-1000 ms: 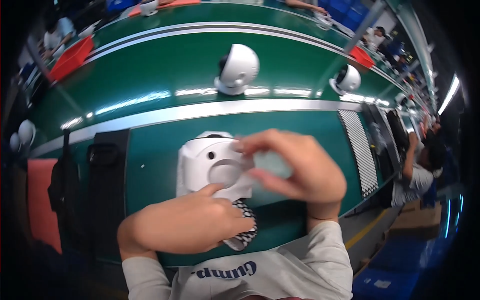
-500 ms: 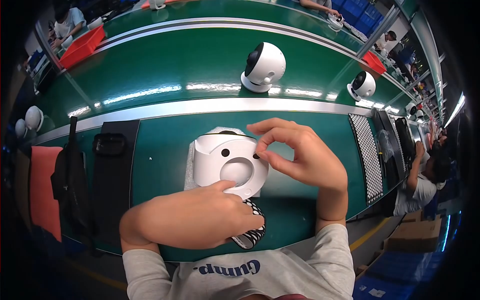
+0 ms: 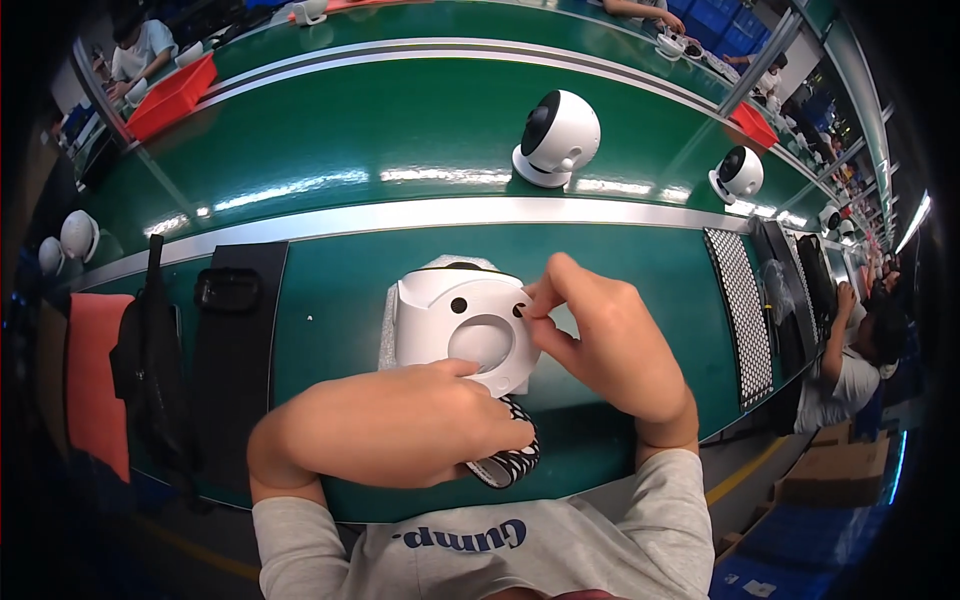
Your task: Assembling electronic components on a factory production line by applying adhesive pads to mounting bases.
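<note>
A white round device base (image 3: 462, 320) with a round hollow and small dark dots lies bottom-up on a white foam pad (image 3: 392, 325) on the green bench (image 3: 330, 330). My left hand (image 3: 420, 425) rests against its near edge, thumb touching the hollow's rim, over a black-and-white spotted strip (image 3: 505, 462). My right hand (image 3: 600, 335) pinches at the base's right edge beside a dark dot; whatever is between the fingertips is too small to tell.
Two white ball-shaped cameras (image 3: 555, 138) (image 3: 738, 173) stand on the green conveyor behind. A black mat with a dark block (image 3: 230, 290), a black bag (image 3: 148, 350) and an orange pad (image 3: 95, 380) lie left. A perforated mat (image 3: 745, 310) lies right. A person (image 3: 850, 370) sits at far right.
The view has shifted so the base sits more to the right. My right hand moved from over the base's middle to its right edge; the left hand stayed at the near edge.
</note>
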Motion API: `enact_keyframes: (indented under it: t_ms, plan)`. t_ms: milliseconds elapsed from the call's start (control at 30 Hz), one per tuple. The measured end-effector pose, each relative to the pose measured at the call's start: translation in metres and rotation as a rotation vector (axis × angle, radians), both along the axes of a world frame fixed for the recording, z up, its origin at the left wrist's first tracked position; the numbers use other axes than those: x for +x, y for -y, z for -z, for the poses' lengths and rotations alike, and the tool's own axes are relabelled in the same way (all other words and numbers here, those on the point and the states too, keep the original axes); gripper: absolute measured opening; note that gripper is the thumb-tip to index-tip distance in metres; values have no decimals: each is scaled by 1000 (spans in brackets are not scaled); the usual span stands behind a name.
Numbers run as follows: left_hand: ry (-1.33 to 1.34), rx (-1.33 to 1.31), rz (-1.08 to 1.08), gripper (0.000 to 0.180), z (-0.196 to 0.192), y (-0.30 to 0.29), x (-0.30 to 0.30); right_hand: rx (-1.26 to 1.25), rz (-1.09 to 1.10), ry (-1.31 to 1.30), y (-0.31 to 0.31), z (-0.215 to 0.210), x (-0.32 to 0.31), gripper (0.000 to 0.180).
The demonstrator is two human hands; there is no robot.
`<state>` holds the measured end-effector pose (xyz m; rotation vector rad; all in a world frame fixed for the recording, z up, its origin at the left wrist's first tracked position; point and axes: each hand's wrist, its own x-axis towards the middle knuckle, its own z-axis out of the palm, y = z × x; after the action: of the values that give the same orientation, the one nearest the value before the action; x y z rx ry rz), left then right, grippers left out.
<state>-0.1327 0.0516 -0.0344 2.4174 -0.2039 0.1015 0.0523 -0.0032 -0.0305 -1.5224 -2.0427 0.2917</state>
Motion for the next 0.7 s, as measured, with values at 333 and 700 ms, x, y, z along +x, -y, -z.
enact_keyframes:
  t_ms: [333, 700]
  plan:
    - [154, -475, -601, 19, -11, -24, -1, 169, 0, -309, -5, -27, 26, 9]
    - [163, -432, -685, 17, -8, -28, -13, 297, -67, -59, 4, -24, -24, 18]
